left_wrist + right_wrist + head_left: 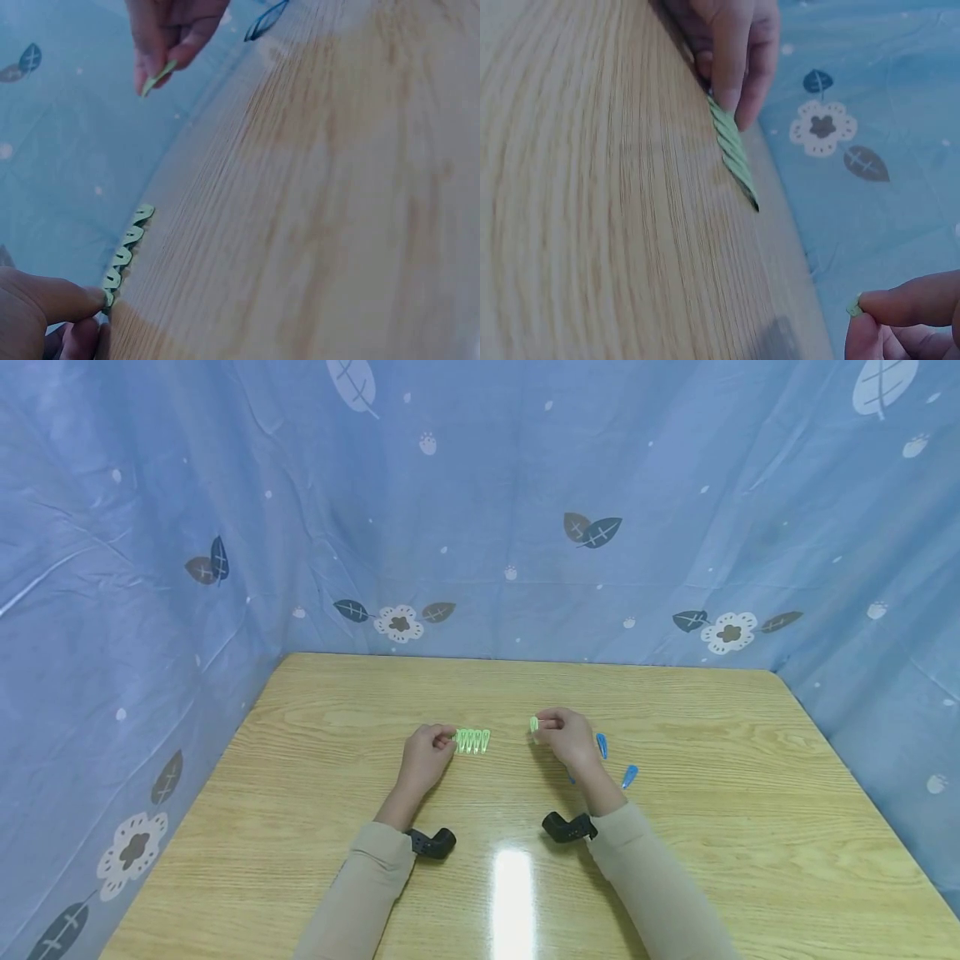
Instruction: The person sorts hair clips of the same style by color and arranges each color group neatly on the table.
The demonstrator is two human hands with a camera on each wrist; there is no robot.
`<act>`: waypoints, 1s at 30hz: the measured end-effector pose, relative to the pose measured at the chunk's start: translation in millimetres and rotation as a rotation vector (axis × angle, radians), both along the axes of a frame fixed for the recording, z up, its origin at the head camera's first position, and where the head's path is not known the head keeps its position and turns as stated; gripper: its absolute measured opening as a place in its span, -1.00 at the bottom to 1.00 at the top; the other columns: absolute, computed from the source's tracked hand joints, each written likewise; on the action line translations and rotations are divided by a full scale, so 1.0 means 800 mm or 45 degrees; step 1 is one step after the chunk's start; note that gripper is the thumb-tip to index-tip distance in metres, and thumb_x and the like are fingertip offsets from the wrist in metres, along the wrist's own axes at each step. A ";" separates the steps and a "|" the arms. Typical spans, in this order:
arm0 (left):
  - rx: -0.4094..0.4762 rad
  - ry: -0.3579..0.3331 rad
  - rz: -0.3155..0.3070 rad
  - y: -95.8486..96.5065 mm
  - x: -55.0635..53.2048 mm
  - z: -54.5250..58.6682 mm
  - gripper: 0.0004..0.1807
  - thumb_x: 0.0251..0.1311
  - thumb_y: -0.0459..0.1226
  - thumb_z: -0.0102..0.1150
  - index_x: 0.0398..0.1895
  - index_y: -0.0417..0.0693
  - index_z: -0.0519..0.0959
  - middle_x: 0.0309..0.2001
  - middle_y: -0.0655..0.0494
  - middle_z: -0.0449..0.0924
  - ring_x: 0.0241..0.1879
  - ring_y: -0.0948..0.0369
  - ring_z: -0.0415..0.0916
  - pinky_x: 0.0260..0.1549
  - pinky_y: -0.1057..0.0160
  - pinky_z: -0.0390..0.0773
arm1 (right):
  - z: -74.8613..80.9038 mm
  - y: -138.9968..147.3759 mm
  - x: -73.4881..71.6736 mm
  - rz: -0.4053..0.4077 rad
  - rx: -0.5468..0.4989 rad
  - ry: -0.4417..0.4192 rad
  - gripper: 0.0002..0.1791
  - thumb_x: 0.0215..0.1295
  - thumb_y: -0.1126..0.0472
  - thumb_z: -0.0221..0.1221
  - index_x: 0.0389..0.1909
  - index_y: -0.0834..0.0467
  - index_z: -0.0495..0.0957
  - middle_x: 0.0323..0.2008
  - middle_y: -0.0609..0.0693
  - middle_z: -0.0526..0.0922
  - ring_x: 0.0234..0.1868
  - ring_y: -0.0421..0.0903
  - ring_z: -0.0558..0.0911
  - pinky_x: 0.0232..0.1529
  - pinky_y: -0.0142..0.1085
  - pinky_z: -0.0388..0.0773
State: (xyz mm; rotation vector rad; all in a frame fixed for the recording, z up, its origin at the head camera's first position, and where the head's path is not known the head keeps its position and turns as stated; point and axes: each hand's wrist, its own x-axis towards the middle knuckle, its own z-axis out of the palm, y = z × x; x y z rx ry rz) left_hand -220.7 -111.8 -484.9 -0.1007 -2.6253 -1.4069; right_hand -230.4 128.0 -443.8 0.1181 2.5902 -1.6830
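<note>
Several light green snap hair clips (470, 741) lie side by side in a short row on the wooden table. At the row's left end, the thumb and fingertip of my left hand (429, 752) pinch the outermost clip (108, 298), partly covering it. My right hand (572, 742) is to the right of the row, pinching a single green hair clip (534, 725) between thumb and finger. In the left wrist view that clip hangs above the table, apart from the row. Two blue hair clips (602, 745) (630, 776) lie beside my right hand, and a third is mostly hidden under the wrist.
The wooden table (300, 827) runs back to a blue patterned curtain (495, 510), which also hangs at both sides. Black wrist cameras (435, 843) sit on both forearms. A bright light reflection lies on the table's near middle.
</note>
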 end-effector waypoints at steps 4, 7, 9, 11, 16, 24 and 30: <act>-0.002 -0.008 0.004 0.000 0.000 -0.001 -0.78 0.15 -0.43 0.20 -0.13 -0.27 0.65 -0.35 0.02 0.52 -0.33 0.18 0.45 -0.34 0.31 0.50 | -0.002 -0.008 0.003 0.005 -0.084 0.001 -0.68 0.19 0.42 0.18 0.00 0.35 0.54 -0.26 0.10 0.56 -0.29 -0.11 0.51 -0.34 -0.38 0.45; -0.004 -0.012 0.008 0.000 0.000 -0.001 -0.79 0.15 -0.43 0.21 -0.13 -0.26 0.65 -0.35 0.02 0.52 -0.33 0.17 0.46 -0.33 0.30 0.50 | -0.005 -0.014 0.006 0.013 -0.136 -0.002 -0.69 0.18 0.44 0.17 -0.03 0.35 0.53 -0.29 0.09 0.55 -0.34 -0.13 0.50 -0.35 -0.40 0.47; -0.006 -0.009 0.012 0.000 0.000 -0.001 -0.79 0.14 -0.43 0.21 -0.14 -0.26 0.65 -0.35 0.02 0.52 -0.33 0.17 0.45 -0.33 0.30 0.49 | -0.007 -0.019 0.009 0.022 -0.157 0.004 -0.69 0.15 0.45 0.16 -0.04 0.36 0.53 -0.31 0.09 0.55 -0.37 -0.14 0.50 -0.37 -0.40 0.47; -0.009 -0.002 0.015 0.000 0.000 -0.001 -0.79 0.14 -0.43 0.21 -0.14 -0.26 0.65 -0.35 0.02 0.52 -0.34 0.17 0.45 -0.34 0.30 0.48 | -0.009 -0.026 0.011 0.025 -0.170 0.005 -0.70 0.14 0.45 0.16 -0.06 0.36 0.54 -0.32 0.09 0.55 -0.38 -0.15 0.49 -0.39 -0.42 0.45; -0.017 0.011 0.014 0.000 -0.001 -0.003 -0.79 0.13 -0.43 0.21 -0.14 -0.25 0.65 -0.36 0.03 0.52 -0.35 0.18 0.44 -0.35 0.31 0.48 | -0.019 -0.042 0.011 0.024 -0.178 -0.004 -0.70 0.14 0.45 0.19 -0.06 0.33 0.56 -0.31 0.07 0.56 -0.38 -0.16 0.49 -0.44 -0.44 0.42; -0.010 0.029 0.015 0.001 -0.002 -0.004 -0.79 0.12 -0.44 0.21 -0.15 -0.26 0.66 -0.37 0.03 0.52 -0.35 0.18 0.45 -0.36 0.32 0.50 | -0.033 -0.062 0.006 -0.007 -0.233 0.024 -0.67 0.11 0.47 0.18 -0.04 0.34 0.54 -0.32 0.10 0.57 -0.43 -0.18 0.51 -0.44 -0.44 0.47; -0.012 0.025 0.012 -0.001 -0.002 -0.003 -0.79 0.13 -0.44 0.20 -0.15 -0.26 0.65 -0.37 0.03 0.52 -0.35 0.19 0.45 -0.36 0.32 0.50 | -0.037 -0.069 0.004 -0.032 -0.194 0.067 -0.62 0.10 0.47 0.16 0.00 0.32 0.55 -0.34 0.10 0.58 -0.46 -0.18 0.48 -0.47 -0.44 0.43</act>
